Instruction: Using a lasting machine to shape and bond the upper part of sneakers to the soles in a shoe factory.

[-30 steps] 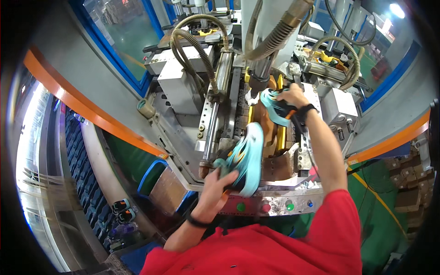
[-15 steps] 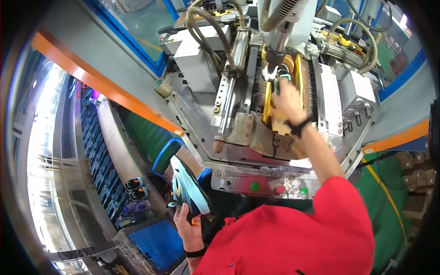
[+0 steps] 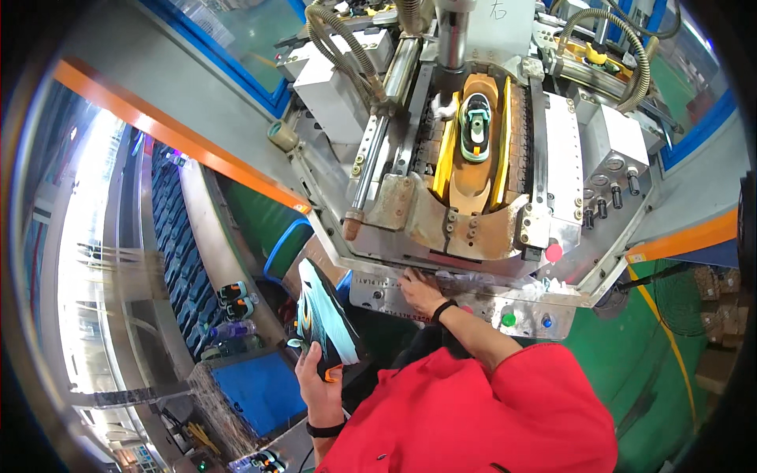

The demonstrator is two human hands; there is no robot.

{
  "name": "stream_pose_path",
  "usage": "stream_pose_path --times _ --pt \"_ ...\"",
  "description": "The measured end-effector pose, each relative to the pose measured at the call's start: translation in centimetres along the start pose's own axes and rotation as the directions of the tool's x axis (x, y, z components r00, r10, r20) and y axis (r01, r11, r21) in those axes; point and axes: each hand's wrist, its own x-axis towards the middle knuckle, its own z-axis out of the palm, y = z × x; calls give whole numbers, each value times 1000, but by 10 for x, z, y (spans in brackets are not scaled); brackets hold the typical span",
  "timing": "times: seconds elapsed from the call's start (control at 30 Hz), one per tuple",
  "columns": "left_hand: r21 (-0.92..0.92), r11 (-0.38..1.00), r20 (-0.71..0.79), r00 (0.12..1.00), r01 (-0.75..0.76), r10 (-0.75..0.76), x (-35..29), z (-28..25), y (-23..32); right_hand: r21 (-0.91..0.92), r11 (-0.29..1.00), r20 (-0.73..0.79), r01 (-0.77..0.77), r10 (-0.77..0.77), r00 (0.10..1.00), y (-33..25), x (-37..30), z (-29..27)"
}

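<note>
My left hand [image 3: 320, 386] grips a light-blue and black sports shoe [image 3: 325, 311] with orange accents by its lower end, toe pointing up, left of the machine. My right hand [image 3: 420, 292] is down at the front control panel [image 3: 489, 315], over the spot left of a red button [image 3: 467, 310]; it holds nothing, and its fingers are partly hidden. A second shoe [image 3: 475, 130], dark and pale green with a light rim, sits opening-up in the brown cradle [image 3: 471, 201] of the press, between two yellow side plates [image 3: 445, 162].
A green button [image 3: 509, 319] and a blue one [image 3: 546, 322] are on the panel's right. A metal cylinder [image 3: 452, 35] hangs behind the cradle. At left stand a blue-topped surface [image 3: 260, 394] and a shelf edge holding small dark shoes [image 3: 234, 299]. An orange frame bar [image 3: 181, 134] slants past.
My right hand has left the shoe in the press and come down to the control panel. That shoe now shows fully. My left hand keeps the other shoe nearly where it was.
</note>
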Motion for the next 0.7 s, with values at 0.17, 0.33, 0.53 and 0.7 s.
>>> stream_pose_path --times 0.17,0.33,0.53,0.7 --pt "-95 995 -76 997 -25 18 -5 3 -6 344 939 -176 23 41 984 -32 20 -63" --pt "-122 992 -68 998 -25 17 -8 -11 -17 311 923 -782 226 113 613 -77 132 -319" --pt "-114 993 -52 998 26 -32 -13 -14 -33 371 787 -834 493 49 550 -35 242 -511" --pt "-146 989 -87 996 -27 15 -27 -21 -45 115 941 -885 319 -49 463 -27 270 -510"
